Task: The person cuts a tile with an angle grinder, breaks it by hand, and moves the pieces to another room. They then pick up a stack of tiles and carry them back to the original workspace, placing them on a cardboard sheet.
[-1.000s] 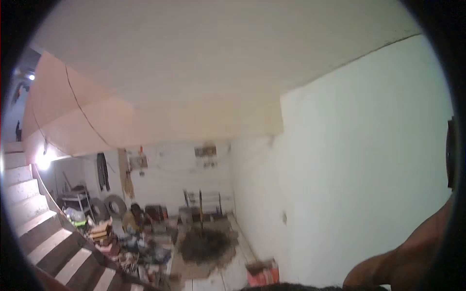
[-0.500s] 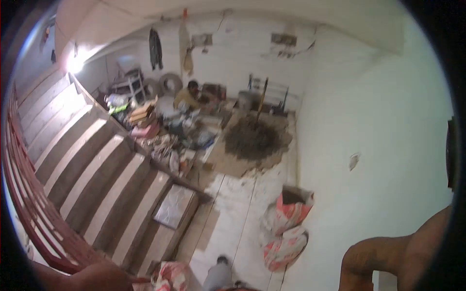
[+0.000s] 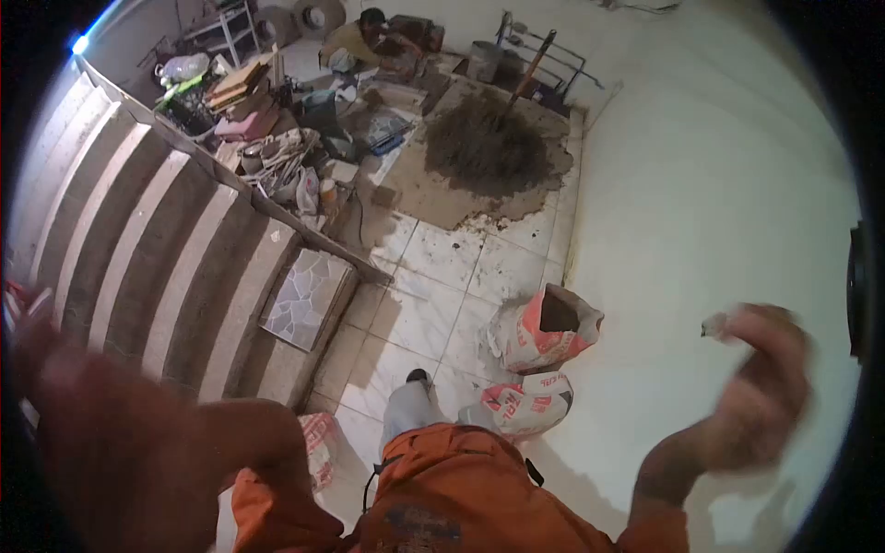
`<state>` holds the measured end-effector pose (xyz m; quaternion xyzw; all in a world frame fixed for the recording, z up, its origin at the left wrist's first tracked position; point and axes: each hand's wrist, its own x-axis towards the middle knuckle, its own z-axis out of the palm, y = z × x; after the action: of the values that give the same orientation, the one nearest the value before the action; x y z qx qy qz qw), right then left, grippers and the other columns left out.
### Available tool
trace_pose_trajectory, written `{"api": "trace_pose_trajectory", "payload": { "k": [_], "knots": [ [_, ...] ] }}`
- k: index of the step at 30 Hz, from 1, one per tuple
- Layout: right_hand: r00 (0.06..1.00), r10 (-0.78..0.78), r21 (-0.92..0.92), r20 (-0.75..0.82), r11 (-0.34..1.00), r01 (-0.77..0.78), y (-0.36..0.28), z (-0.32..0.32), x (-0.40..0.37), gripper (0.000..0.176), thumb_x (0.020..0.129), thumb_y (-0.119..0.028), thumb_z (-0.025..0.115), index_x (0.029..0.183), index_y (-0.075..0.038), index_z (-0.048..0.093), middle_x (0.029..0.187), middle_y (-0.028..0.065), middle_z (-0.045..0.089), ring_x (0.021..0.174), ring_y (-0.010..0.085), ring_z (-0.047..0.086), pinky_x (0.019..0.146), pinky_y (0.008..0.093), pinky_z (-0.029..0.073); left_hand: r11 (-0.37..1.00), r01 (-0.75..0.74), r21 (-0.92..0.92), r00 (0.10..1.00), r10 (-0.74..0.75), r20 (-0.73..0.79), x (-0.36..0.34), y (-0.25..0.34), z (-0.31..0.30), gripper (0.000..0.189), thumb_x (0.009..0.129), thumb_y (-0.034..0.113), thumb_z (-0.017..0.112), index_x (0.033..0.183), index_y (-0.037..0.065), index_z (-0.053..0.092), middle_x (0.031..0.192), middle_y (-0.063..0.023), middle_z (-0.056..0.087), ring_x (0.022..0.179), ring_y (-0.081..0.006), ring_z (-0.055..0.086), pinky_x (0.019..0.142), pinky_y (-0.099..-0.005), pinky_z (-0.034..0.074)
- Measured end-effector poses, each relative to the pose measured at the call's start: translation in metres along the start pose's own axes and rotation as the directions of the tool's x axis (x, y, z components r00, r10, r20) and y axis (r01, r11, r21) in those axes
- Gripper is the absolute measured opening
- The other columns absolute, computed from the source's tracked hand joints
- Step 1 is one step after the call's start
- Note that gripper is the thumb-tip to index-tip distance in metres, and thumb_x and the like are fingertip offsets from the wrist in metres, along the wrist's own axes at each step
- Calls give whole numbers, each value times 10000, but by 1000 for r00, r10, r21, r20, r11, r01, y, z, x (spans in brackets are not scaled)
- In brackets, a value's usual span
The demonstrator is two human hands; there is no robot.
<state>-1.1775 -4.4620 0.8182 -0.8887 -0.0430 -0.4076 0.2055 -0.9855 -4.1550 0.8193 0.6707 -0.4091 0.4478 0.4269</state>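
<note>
My left hand (image 3: 92, 396) is a motion-smeared shape at the left edge, in front of the stairs, and its fingers cannot be made out. On the other side, my right hand (image 3: 761, 382) is raised in front of the white wall (image 3: 673, 203). Its fingers are loosely bent and point left, somewhat blurred, with no held thing clearly visible. A small grey-white chipped spot (image 3: 709, 327) shows at the fingertips. Below me are my orange shirt (image 3: 461, 488) and a grey trouser leg (image 3: 406, 410) with a dark shoe.
Steps (image 3: 175, 267) rise on the left, with a stone-patterned tile (image 3: 309, 300) on a lower one. Printed sacks (image 3: 544, 336) stand along the right wall. Ahead lie a dark mortar heap (image 3: 489, 143) with a shovel (image 3: 535, 69), piled clutter (image 3: 277, 157) and a crouching person (image 3: 355, 41).
The view has tipped down and nearer the floor, bringing my shirt into sight. Both hands have come into view from the edges, where mainly forearms showed before.
</note>
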Motion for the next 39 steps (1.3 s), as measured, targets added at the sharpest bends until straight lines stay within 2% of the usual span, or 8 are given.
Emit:
{"api": "trace_pose_trajectory", "payload": {
  "k": [4, 6, 10, 13, 19, 23, 27, 39],
  "knots": [
    [795, 530, -74, 295, 842, -534, 133, 111, -67, 219, 953, -111, 564, 1142, -11, 609, 1018, 146, 666, 871, 239, 647, 797, 351, 516, 918, 395, -25, 906, -384, 179, -72, -103, 116, 277, 833, 14, 668, 1109, 30, 673, 1043, -63, 686, 822, -138, 630, 755, -278, 505],
    [604, 706, -260, 370, 703, -662, 210, 154, -171, 220, 958, -145, 527, 1114, -13, 607, 1068, 220, 647, 959, 397, 638, 841, 442, 508, 653, 757, 21, 593, -701, 396, -149, -148, 159, 171, 870, 41, 669, 1041, 48, 669, 995, -74, 689, 855, -164, 634, 777, -295, 497],
    [-167, 786, -631, 596, 328, -703, 329, 166, -463, 395, 936, -317, 558, 1164, 1, 612, 990, 239, 665, 939, 364, 661, 810, 443, 502, 364, 739, 567, -80, -789, 609, -389, -207, 175, 344, 842, 249, 672, 1128, 61, 631, 1113, -238, 637, 1034, -416, 612, 858, -480, 493],
    [-470, 685, -720, 556, 115, -685, 333, 151, -489, 358, 927, -307, 578, 1098, 5, 622, 930, 205, 662, 887, 330, 657, 788, 429, 509, 380, 723, 577, -139, -738, 660, -588, -192, 152, 354, 817, 284, 677, 1065, 32, 661, 960, -245, 678, 962, -428, 643, 841, -471, 517],
    [-422, 632, -693, 650, 265, -670, 453, 201, -409, 305, 909, -286, 618, 967, 12, 642, 812, 138, 658, 781, 264, 650, 746, 402, 523, 4, 497, 868, -614, -706, 355, -666, -83, 127, 243, 788, 272, 644, 837, 51, 732, 805, -186, 708, 829, -370, 696, 795, -458, 548],
    [-188, 603, -556, 775, 510, -657, 594, 282, -283, 290, 897, -272, 644, 879, 17, 656, 733, 93, 654, 711, 220, 645, 717, 384, 532, -665, 505, 550, -840, -524, 139, -597, -63, 214, 236, 841, 236, 624, 918, 35, 721, 708, -106, 697, 638, -202, 694, 608, -350, 552],
    [-179, 649, -273, 740, 45, -961, 724, 385, -117, 262, 933, -228, 610, 1013, 18, 651, 851, 107, 695, 712, 192, 666, 626, 325, 564, -832, 511, 217, -860, -498, 116, -524, -104, 323, 259, 936, 236, 619, 1064, 13, 646, 843, -93, 690, 671, -177, 678, 555, -296, 502],
    [-147, 517, -361, 843, 342, -868, 813, 609, 118, 317, 986, -255, 540, 1182, -12, 599, 970, 104, 690, 848, 186, 680, 701, 300, 563, -796, 592, 125, -806, -587, 79, -561, -300, 464, 264, 932, 277, 579, 894, 32, 669, 722, -72, 659, 593, -135, 590, 532, -295, 464]
  ]
}}
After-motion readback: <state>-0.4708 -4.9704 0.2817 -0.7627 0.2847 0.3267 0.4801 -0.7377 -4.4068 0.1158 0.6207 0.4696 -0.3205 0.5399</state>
